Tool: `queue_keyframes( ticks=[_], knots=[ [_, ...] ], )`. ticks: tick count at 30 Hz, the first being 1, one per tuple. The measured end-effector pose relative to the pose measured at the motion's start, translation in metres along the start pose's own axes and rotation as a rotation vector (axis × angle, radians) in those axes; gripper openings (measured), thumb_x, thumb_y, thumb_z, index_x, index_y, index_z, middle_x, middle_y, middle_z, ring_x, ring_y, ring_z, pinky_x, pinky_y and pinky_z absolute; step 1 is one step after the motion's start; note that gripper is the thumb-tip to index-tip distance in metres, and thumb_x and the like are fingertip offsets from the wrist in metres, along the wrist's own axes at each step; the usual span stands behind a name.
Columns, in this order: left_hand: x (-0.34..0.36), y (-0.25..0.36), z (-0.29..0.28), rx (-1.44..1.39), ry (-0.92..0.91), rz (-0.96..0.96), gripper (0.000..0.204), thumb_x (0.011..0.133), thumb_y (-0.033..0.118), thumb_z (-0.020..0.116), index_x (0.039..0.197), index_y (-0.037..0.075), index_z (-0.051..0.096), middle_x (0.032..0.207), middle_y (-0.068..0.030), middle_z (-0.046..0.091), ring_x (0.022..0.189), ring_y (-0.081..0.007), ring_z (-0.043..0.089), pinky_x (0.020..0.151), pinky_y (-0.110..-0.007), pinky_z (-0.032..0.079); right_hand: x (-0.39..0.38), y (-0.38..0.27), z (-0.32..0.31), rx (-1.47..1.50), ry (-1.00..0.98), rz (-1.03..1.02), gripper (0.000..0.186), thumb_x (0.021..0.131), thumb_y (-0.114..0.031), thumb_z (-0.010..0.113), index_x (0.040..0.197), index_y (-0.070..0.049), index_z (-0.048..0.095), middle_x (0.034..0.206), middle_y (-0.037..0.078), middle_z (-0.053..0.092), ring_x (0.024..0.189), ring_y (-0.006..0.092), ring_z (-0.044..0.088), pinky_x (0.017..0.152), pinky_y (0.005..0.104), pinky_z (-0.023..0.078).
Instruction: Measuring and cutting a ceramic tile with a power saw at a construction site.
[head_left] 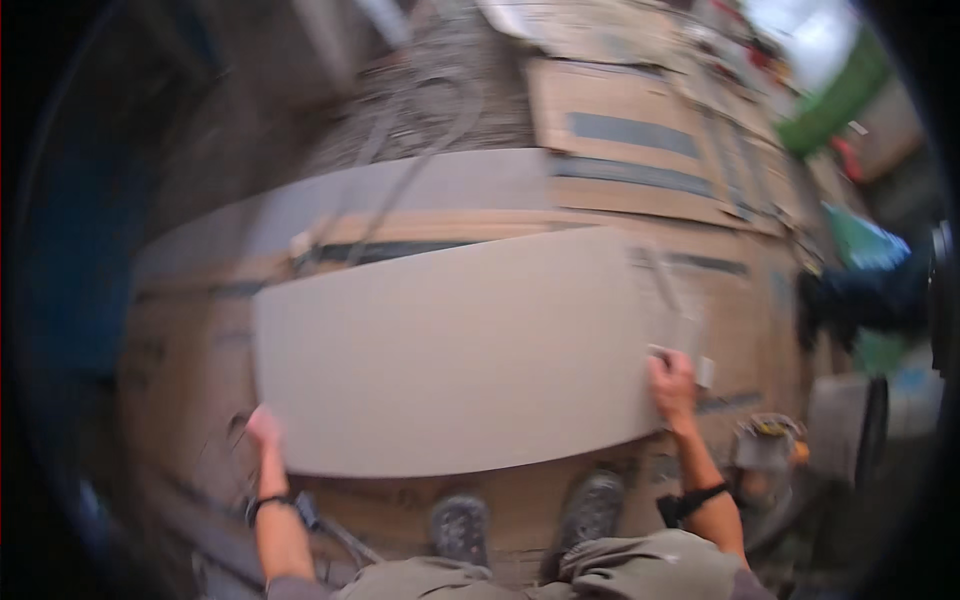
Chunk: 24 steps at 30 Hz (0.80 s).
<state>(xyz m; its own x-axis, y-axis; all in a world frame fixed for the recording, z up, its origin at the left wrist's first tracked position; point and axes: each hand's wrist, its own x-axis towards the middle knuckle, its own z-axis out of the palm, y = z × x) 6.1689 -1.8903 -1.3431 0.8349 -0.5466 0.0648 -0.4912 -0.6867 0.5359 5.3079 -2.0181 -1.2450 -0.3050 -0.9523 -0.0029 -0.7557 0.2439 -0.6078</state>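
Observation:
A large, flat beige panel (455,360), smooth and roughly rectangular, spans the space in front of me. Its material cannot be made out. My left hand (264,428) is closed on its left edge near the near corner. On the opposite edge my right hand (673,385) grips it with curled fingers; a small dark spot shows at the thumb, too blurred to name. The near edge of the panel lies just beyond my shoes (590,505). Whether the panel rests on the floor or is held above it cannot be told.
Flattened cardboard (630,125) covers much of the floor. Beyond the panel lies a pale grey sheet (440,185), crossed by a blurred hose or cable (400,185). A bucket (768,445) stands right of my right forearm. Another person's dark-clothed leg (880,295) shows at the right edge.

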Motion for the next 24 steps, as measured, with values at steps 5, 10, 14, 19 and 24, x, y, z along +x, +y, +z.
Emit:
queue_keyframes(
  ticks=[5,10,14,19,24],
  knots=[
    [-0.065,0.075,0.026,0.06,0.006,0.083,0.033,0.099,0.026,0.053,0.088,-0.003,0.063,0.084,-0.0248,0.063,0.08,-0.0387,0.061,0.074,-0.052,0.048,0.011,0.004,-0.008,-0.117,0.045,-0.018,0.026,0.093,-0.018,0.066,0.105,0.005,0.068,0.096,0.021,0.066,0.092,0.0347,0.065,0.086,0.0436,0.051],
    [-0.143,0.102,-0.019,0.04,0.397,0.087,0.021,0.097,0.022,0.063,0.095,0.002,0.058,0.094,-0.0172,0.058,0.093,-0.0355,0.057,0.085,-0.049,0.046,0.044,-0.048,-0.01,-0.197,-0.006,-0.308,0.026,0.093,-0.018,0.065,0.107,0.004,0.068,0.105,0.02,0.067,0.101,0.0392,0.064,0.093,0.0448,0.049],
    [-0.259,0.131,-0.018,-0.184,0.021,-0.104,0.026,0.099,0.024,0.064,0.091,0.001,0.055,0.08,-0.0092,0.061,0.077,-0.0242,0.059,0.073,-0.043,0.049,0.083,-0.101,0.001,-0.126,-0.12,-0.369,0.019,0.091,-0.013,0.067,0.101,0.003,0.067,0.102,0.02,0.066,0.099,0.0391,0.063,0.089,0.0455,0.049],
    [-0.329,0.167,-0.027,-0.779,-0.583,-0.766,0.041,0.107,0.041,0.053,0.102,0.0,0.058,0.079,-0.0111,0.065,0.066,-0.024,0.07,0.055,-0.035,0.06,0.123,-0.157,0.069,-0.124,-0.296,-0.561,0.015,0.084,-0.008,0.073,0.09,0.0,0.06,0.098,0.018,0.063,0.095,0.039,0.06,0.083,0.0489,0.048],
    [-0.335,0.205,-0.023,-0.987,-0.873,-0.781,0.026,0.106,0.017,0.057,0.123,-0.003,0.057,0.112,-0.0153,0.07,0.095,-0.0267,0.073,0.077,-0.04,0.064,0.159,-0.212,0.122,-0.254,-0.35,-0.872,0.044,0.084,-0.025,0.077,0.119,-0.002,0.065,0.115,0.018,0.065,0.113,0.0393,0.06,0.096,0.0458,0.049]
  ],
)
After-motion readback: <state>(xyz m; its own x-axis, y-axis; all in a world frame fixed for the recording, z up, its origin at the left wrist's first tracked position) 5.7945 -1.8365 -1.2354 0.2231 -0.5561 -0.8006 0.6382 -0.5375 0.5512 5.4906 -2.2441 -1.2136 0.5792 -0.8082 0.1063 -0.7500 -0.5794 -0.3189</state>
